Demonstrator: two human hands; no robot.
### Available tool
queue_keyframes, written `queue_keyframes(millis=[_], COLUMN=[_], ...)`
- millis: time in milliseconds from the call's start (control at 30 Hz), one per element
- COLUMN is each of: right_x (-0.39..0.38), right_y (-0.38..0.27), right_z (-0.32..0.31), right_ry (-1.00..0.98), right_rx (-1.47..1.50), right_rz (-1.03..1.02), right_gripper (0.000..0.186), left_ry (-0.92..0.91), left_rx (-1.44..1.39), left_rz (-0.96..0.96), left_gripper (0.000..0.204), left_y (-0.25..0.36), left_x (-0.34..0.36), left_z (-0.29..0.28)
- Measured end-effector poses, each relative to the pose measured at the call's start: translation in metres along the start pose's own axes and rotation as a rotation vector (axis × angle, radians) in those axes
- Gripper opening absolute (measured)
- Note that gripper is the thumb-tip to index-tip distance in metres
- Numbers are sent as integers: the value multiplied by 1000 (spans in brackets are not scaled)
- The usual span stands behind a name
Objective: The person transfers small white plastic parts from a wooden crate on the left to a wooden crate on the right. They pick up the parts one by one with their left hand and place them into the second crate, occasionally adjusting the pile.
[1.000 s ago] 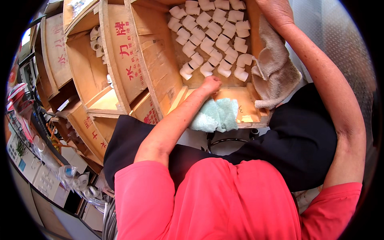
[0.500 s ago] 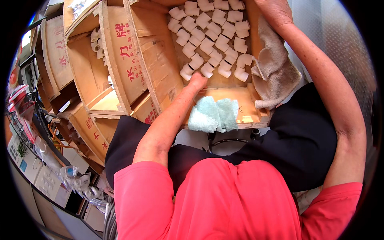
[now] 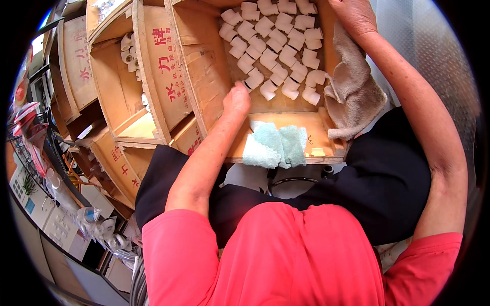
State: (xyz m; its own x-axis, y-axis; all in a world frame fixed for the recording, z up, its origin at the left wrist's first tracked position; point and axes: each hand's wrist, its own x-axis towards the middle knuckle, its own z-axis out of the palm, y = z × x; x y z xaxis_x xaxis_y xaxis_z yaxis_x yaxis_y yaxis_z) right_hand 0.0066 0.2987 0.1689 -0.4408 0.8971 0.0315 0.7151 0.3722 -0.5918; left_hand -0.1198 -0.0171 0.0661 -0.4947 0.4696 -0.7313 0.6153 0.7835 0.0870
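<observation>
Rows of white plastic elbow fittings (image 3: 268,58) lie in a plywood box (image 3: 206,102). My left hand (image 3: 236,99) is at the lower-left end of the rows, fingers curled in beside the fittings; what they hold is hidden. My right hand (image 3: 353,18) is on the top of the box's right side, its fingertips cut off by the picture's edge. A beige cloth (image 3: 357,92) hangs over that side, below my right hand. A folded pale green cloth (image 3: 275,145) lies over the box's near ledge.
Plywood shelving (image 3: 161,71) with red printing stands at the left, one compartment holding more white fittings (image 3: 130,56). Further left are bagged items (image 3: 102,229) and cables. A pale dimpled surface (image 3: 423,46) is at the right. My legs (image 3: 377,194) are below the box.
My left hand has moved leftward and up from the bottom middle of the rows to the lower-left fittings. My right hand stays where it was.
</observation>
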Motion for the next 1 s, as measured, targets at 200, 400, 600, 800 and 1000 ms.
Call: queue_keyframes(millis=[200, 400, 600, 800, 1000], right_x=[2, 1, 2, 1, -1], right_y=[3, -2, 5, 0, -6], right_z=[8, 3, 5, 3, 0], right_ry=[52, -19, 16, 19, -11], right_rx=[-5, -6, 0, 11, -23], right_rz=[-105, -16, -46, -54, -10], right_gripper=[72, 73, 73, 73, 74], left_ry=[104, 56, 3, -15, -175], left_rx=[166, 152, 120, 122, 286], left_rz=[79, 40, 49, 53, 160], left_gripper=[27, 28, 29, 34, 51], left_y=[-11, -14, -7, -9, 0], left_x=[17, 30, 25, 25, 15], left_z=[17, 30, 19, 14, -26])
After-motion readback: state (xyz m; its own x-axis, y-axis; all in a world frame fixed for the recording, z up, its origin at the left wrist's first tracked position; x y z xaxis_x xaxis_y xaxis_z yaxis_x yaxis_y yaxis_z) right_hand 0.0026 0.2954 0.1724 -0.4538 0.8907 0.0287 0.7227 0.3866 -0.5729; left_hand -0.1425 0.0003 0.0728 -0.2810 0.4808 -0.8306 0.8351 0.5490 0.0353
